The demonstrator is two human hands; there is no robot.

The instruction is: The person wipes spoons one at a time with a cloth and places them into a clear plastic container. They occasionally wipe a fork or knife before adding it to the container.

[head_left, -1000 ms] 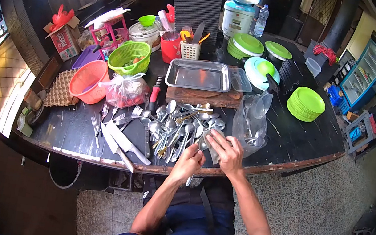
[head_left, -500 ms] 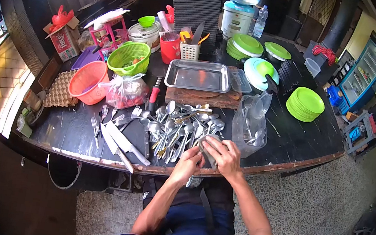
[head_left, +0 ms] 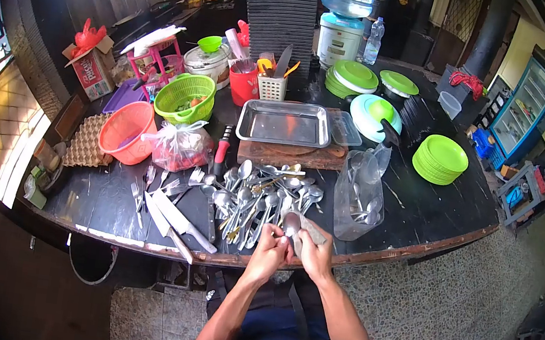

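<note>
At the table's front edge my left hand (head_left: pixel 268 253) is closed around a spoon (head_left: pixel 292 223), whose bowl points up and away from me. Most of its handle is hidden by my fingers. My right hand (head_left: pixel 316 253) grips a greyish cloth (head_left: pixel 309 230) that lies behind and beside the spoon's bowl. Just beyond my hands spreads a heap of metal spoons (head_left: pixel 251 198). To the right stands a clear plastic container (head_left: pixel 349 227) with some spoons in it. Left of the heap lie several forks (head_left: pixel 137 200) and large knives (head_left: pixel 173 215).
A metal tray (head_left: pixel 283 138) rests on a wooden board (head_left: pixel 274 155) behind the heap. At the left are an orange basket (head_left: pixel 127 134), a green basket (head_left: pixel 185 100) and a tied plastic bag (head_left: pixel 180 147). Stacked green plates (head_left: pixel 440 159) stand at the right.
The cloth has come off the front of the spoon's bowl, which now shows. My right hand has turned and shifted slightly down and left. The view has tilted a little upward.
</note>
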